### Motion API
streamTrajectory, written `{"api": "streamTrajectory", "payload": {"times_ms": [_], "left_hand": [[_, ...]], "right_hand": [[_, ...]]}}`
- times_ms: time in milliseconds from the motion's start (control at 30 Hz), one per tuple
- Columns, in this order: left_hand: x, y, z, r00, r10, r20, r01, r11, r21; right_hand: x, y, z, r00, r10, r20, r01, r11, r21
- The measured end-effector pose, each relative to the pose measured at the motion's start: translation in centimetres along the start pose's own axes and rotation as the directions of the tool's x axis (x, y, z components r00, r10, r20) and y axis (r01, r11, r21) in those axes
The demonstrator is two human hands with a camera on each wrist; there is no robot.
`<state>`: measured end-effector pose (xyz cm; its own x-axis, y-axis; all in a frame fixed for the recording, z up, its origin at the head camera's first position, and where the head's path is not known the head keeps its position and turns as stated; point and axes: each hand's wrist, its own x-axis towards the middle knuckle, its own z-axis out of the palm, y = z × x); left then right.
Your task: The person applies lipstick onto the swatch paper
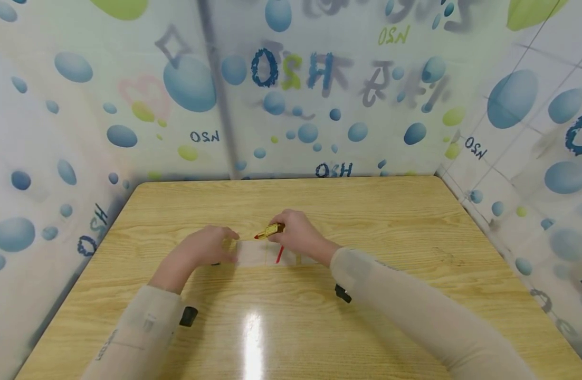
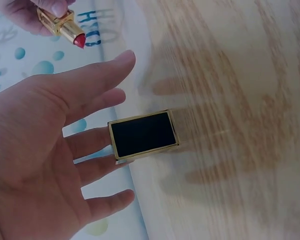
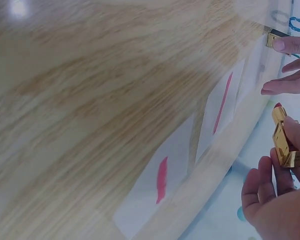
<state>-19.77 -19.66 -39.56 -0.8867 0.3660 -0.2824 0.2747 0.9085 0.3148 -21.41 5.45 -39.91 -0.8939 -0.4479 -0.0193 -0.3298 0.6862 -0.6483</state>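
Observation:
My right hand (image 1: 297, 232) grips a gold lipstick (image 1: 270, 230) above the paper, its red tip turned toward my left hand (image 1: 205, 248). In the left wrist view, a lipstick cap (image 2: 144, 135) with a black face and gold rim is on the table, right at my left fingertips. The left fingers are spread and nearly straight. White paper pieces (image 3: 177, 145) lie in a row between the hands. One carries a thin red stroke (image 3: 222, 102), another a shorter, thicker red stroke (image 3: 161, 180). My right hand and forearm partly cover the row in the head view.
The wood-grain table (image 1: 291, 203) reaches back to a wall covering (image 1: 291, 116) with blue and green bubble prints. Similar covering lines both sides. Black wrist-camera pieces (image 1: 188, 316) hang by the sleeves, close over the tabletop.

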Motion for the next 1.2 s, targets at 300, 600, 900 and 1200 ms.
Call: {"api": "streamTrajectory", "payload": {"times_ms": [300, 600, 900, 1200], "left_hand": [[-0.1, -0.5, 0.5, 0.998, 0.031, 0.05, -0.035, 0.996, 0.085], [-0.5, -0.3, 0.6, 0.999, 0.015, 0.03, -0.018, 0.996, 0.085], [-0.3, -0.4, 1.0, 1.0, 0.021, 0.023, -0.022, 0.998, 0.06], [-0.2, -0.4, 1.2, 1.0, 0.002, 0.018, -0.002, 1.0, 0.025]], "right_hand": [[0.8, -0.4, 1.4, 1.0, 0.013, 0.005, -0.012, 0.999, -0.037], [1.4, -0.8, 2.3, 0.999, 0.019, 0.037, -0.017, 0.998, -0.054], [1.7, -0.6, 2.7, 0.999, 0.014, 0.04, -0.01, 0.994, -0.111], [1.8, -0.6, 3.1, 0.999, 0.001, 0.041, 0.004, 0.992, -0.122]]}}
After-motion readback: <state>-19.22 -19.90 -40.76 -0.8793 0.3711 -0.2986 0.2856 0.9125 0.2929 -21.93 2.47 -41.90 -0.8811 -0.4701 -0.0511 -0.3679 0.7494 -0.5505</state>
